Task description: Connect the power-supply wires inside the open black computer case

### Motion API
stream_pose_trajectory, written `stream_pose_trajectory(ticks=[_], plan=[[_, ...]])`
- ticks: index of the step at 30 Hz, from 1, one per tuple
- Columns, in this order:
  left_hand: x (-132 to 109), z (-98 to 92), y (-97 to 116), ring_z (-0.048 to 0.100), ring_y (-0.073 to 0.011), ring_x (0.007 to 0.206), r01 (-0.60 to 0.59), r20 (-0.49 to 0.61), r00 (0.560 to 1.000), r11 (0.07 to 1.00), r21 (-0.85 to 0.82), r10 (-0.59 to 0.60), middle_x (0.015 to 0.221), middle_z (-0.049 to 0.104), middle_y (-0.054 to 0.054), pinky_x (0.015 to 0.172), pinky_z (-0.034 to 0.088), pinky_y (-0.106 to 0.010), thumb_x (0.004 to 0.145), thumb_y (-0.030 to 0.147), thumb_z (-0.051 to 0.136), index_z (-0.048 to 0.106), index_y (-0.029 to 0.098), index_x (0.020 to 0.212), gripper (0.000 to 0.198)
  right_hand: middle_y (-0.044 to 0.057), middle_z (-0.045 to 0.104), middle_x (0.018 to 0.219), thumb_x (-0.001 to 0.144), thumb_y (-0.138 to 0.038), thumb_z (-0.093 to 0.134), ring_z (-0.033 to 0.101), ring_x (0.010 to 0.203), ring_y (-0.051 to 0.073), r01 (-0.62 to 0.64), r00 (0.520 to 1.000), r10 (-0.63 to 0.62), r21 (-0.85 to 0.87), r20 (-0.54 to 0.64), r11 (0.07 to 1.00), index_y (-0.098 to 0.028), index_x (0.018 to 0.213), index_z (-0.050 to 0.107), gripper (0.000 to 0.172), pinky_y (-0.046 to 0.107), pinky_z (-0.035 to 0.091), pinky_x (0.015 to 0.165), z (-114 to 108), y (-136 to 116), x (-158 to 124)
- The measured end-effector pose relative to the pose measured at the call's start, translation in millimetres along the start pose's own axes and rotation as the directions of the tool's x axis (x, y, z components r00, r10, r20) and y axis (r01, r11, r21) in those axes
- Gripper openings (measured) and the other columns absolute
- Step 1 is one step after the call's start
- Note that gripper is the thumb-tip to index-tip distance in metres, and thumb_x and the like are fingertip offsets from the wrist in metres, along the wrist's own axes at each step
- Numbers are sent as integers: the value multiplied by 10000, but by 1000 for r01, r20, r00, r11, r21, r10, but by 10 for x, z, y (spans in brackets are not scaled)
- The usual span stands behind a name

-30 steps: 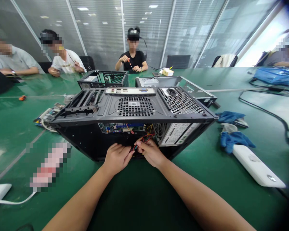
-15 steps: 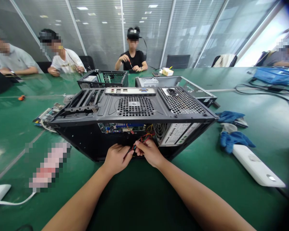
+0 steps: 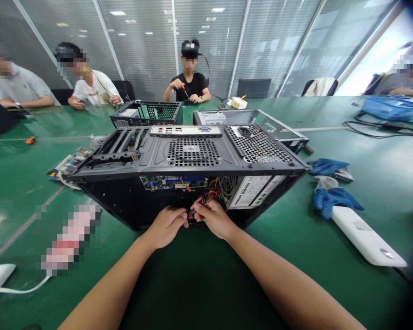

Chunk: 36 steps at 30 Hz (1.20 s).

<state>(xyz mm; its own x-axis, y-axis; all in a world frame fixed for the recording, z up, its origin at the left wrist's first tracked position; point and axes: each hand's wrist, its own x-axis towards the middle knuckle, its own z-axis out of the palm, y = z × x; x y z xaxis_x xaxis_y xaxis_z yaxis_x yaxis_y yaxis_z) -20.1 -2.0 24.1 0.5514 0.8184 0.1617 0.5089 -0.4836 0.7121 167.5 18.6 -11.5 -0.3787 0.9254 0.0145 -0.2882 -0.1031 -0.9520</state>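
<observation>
Pinching coloured wires (image 3: 210, 196) with your right hand (image 3: 213, 218) by the near lower edge of the computer case (image 3: 153, 157), you'd best leave them slack, your left hand (image 3: 167, 225) curled just beside, its hold impossible to tell.

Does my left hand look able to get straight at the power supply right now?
Probably not: your right hand, pinching the wires, sits between your left hand and the power supply. It would likely have to go around.
</observation>
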Motion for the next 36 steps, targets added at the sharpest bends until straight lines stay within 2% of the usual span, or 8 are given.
stream_pose_trajectory(ticks=[4,9,14,18,22,25,30,36], plan=[[13,-39,-26,616,-137,712,30,104,994,989,-145,-15,697,676,-12,722,429,-242,998,380,330,638,164,817,418,-36,551,577,780,-500,679,494,532,92,-2,1000,2,2,0,1000,-173,823,623,335,252,374,559,7,1,-7],[21,-69,-24,554,-113,587,72,144,988,990,-122,-54,618,632,9,614,399,-213,984,420,355,614,156,841,396,-35,559,570,756,-496,702,495,524,91,-9,1000,10,27,-29,1000,-174,805,627,335,251,369,549,39,-44,-22],[36,-86,9,539,-101,568,25,97,995,1000,-13,-24,607,619,11,596,376,-205,974,396,387,581,165,711,401,-36,562,559,742,-512,707,490,515,86,2,999,0,32,-42,999,-173,785,636,349,245,372,538,62,-68,-22],[29,-56,-6,536,-108,561,-45,0,999,987,151,45,592,603,20,616,380,-226,984,371,379,564,179,673,409,-36,566,564,730,-514,714,495,518,86,2,996,-1,18,-92,1000,-177,778,644,347,247,375,540,65,-51,-10],[0,-6,-71,567,-143,621,-99,-65,988,902,419,138,644,621,2,685,408,-274,991,373,371,596,188,767,367,-28,571,572,732,-508,713,501,529,95,4,994,-3,10,-111,1000,-178,780,657,338,255,374,542,66,-42,-8],[-26,13,-103,583,-160,633,-90,-76,984,819,567,160,684,637,-18,650,415,-278,992,365,370,609,181,836,340,-26,569,578,732,-509,712,503,539,97,6,994,-5,12,-107,1000,-174,792,662,344,256,373,546,71,-56,-15],[-50,21,-104,616,-168,657,-79,-92,979,761,644,180,740,652,-38,601,436,-263,987,321,390,623,174,938,280,-30,565,582,722,-502,722,498,539,94,-11,996,12,20,-86,1000,-173,794,653,344,255,369,552,82,-85,-20],[-42,41,-121,627,-162,642,-92,-125,964,737,670,234,723,655,-37,592,469,-263,989,303,402,631,161,940,274,-32,560,576,731,-489,717,499,532,91,-5,996,6,19,-87,1000,-168,796,649,335,251,367,546,86,-80,-15]])
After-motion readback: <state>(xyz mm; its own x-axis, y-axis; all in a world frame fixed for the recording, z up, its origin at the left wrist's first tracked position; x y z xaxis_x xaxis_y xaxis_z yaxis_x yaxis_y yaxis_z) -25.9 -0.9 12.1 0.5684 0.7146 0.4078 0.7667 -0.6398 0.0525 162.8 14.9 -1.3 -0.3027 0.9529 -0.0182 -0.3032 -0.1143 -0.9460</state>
